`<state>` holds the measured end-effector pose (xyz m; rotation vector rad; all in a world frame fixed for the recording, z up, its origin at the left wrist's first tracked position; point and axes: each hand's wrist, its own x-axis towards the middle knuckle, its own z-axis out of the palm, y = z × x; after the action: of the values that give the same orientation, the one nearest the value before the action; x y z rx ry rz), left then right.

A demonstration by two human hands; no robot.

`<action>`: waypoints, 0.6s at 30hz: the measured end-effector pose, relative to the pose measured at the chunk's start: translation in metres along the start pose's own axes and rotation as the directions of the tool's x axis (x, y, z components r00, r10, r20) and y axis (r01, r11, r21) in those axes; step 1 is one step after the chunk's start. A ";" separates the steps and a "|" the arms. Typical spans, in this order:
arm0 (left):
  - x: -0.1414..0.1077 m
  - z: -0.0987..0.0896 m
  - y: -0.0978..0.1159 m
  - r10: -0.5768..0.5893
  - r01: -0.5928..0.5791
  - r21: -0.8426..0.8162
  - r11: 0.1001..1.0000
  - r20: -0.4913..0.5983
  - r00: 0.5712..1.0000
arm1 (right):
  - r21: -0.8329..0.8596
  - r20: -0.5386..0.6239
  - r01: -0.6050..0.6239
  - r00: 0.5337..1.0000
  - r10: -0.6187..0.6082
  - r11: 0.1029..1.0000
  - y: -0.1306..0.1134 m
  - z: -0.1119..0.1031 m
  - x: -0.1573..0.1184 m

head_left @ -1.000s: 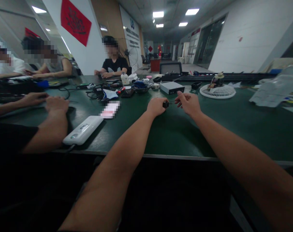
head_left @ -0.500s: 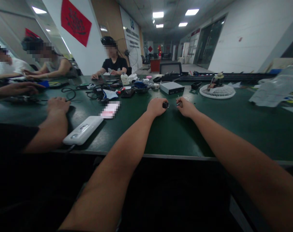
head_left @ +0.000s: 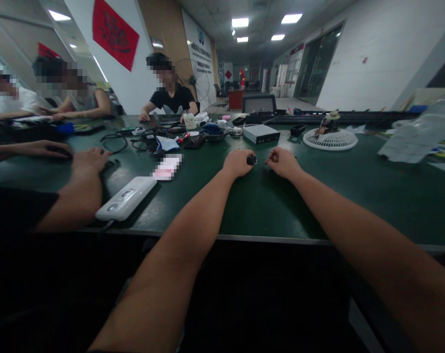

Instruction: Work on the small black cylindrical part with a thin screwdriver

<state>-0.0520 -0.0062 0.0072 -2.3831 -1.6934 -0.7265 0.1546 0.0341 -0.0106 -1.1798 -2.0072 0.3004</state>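
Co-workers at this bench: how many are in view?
4: one in a black T-shirt across the table, one in a grey top and one in a white shirt along the far left, one in a black sleeve at near left. More may be out of view.

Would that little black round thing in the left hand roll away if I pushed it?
Probably, yes. The small black cylinder has round sides, so it could roll if it lay on its side on the flat green tabletop. It's small enough to sit at the left hand's fingertips, so it's probably light. It looks smooth, but it's too small to tell for sure.
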 end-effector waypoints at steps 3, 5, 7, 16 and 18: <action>0.001 0.001 0.000 0.005 -0.005 -0.003 1.000 0.004 1.000 | 0.307 0.005 -0.085 0.996 0.087 0.948 -0.005 0.006 0.001; 0.001 0.001 0.000 0.012 -0.012 -0.005 1.000 0.009 1.000 | 0.487 0.051 -0.130 0.991 0.120 0.863 -0.007 0.010 0.002; 0.001 0.000 0.000 0.019 -0.019 -0.014 1.000 0.015 1.000 | 0.555 0.081 -0.140 0.990 0.114 0.820 -0.009 0.012 0.001; 0.000 -0.001 0.004 0.104 -0.097 -0.087 0.991 0.077 0.992 | 0.426 0.018 -0.047 0.999 0.043 0.904 -0.013 0.002 -0.003; 0.001 -0.001 0.004 0.112 -0.105 -0.087 0.991 0.082 0.990 | 0.403 0.019 -0.022 1.000 0.015 0.915 -0.014 0.001 -0.004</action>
<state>-0.0490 -0.0075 0.0093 -2.5749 -1.5789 -0.6986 0.1462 0.0235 -0.0054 -0.9331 -1.8306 0.7002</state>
